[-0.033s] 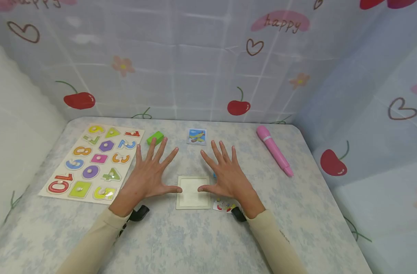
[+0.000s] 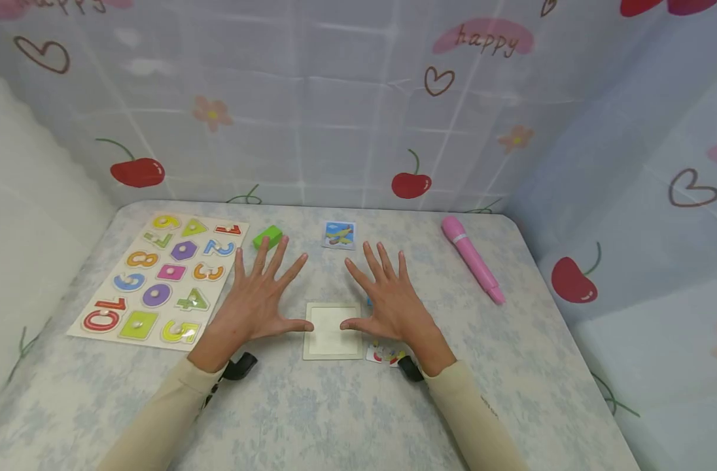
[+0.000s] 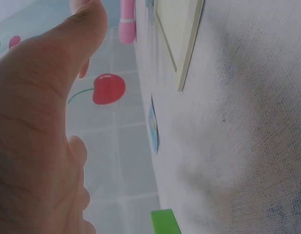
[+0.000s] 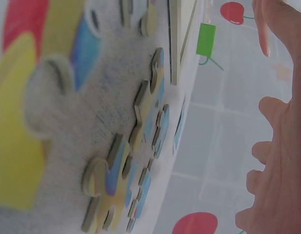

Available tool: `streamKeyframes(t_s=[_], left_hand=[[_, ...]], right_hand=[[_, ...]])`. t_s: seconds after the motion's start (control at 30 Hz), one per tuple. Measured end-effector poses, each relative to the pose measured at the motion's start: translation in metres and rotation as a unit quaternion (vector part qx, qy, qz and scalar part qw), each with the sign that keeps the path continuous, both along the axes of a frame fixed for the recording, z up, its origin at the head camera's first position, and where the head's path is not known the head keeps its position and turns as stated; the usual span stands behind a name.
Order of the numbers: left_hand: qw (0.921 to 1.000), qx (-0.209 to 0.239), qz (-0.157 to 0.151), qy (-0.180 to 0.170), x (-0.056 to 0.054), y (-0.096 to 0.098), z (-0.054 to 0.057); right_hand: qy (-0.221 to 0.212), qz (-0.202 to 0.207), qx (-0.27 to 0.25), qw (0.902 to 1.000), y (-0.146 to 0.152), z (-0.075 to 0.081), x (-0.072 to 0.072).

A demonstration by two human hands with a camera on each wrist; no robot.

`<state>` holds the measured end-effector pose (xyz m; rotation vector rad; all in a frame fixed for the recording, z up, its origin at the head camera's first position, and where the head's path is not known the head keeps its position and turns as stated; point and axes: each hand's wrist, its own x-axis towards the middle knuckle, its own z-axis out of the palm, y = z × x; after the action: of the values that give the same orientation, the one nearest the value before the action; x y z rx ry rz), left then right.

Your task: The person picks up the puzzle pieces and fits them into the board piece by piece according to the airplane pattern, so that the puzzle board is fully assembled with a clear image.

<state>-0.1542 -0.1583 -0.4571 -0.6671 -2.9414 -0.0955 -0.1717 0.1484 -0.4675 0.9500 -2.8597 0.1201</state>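
Both hands hover over the table with fingers spread wide and hold nothing. My left hand [image 2: 255,304] is between the number board [image 2: 222,226] and a pale square puzzle frame [image 2: 332,343], its thumb over the frame's left edge. On the other side, my right hand [image 2: 394,304] has its thumb over the frame's right edge. Several loose jigsaw pieces [image 4: 145,107] lie beneath the right hand in the right wrist view; in the head view that hand hides most of them, leaving a colourful piece [image 2: 382,353] by the wrist.
Beyond the left fingertips sits a green block [image 2: 268,236]. A small picture card with an airplane [image 2: 339,235] lies at the back middle. Off to the right is a pink microphone-shaped toy [image 2: 473,258]. A printed curtain [image 2: 335,131] borders the table's back edge.
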Motion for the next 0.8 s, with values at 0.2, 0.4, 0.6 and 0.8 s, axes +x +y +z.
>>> streamKeyframes(t_s=[0.2, 0.4, 0.6, 0.8], left_hand=[[1.0000, 0.003, 0.001, 0.002, 0.003, 0.000, -0.002], [1.0000, 0.003, 0.001, 0.002, 0.004, 0.001, -0.002], [0.9999, 0.010, -0.007, 0.003, 0.004, 0.003, -0.002], [0.9998, 0.006, -0.012, -0.011, 0.003, 0.001, 0.001]], right_hand=[[-0.001, 0.006, -0.005, 1.0000, 0.000, -0.002, 0.002], [-0.012, 0.004, -0.021, 0.9997, 0.002, 0.000, 0.001], [-0.008, 0.004, -0.029, 0.9995, 0.007, 0.002, -0.001], [-0.010, 0.012, -0.044, 0.9989, 0.010, 0.005, -0.008]])
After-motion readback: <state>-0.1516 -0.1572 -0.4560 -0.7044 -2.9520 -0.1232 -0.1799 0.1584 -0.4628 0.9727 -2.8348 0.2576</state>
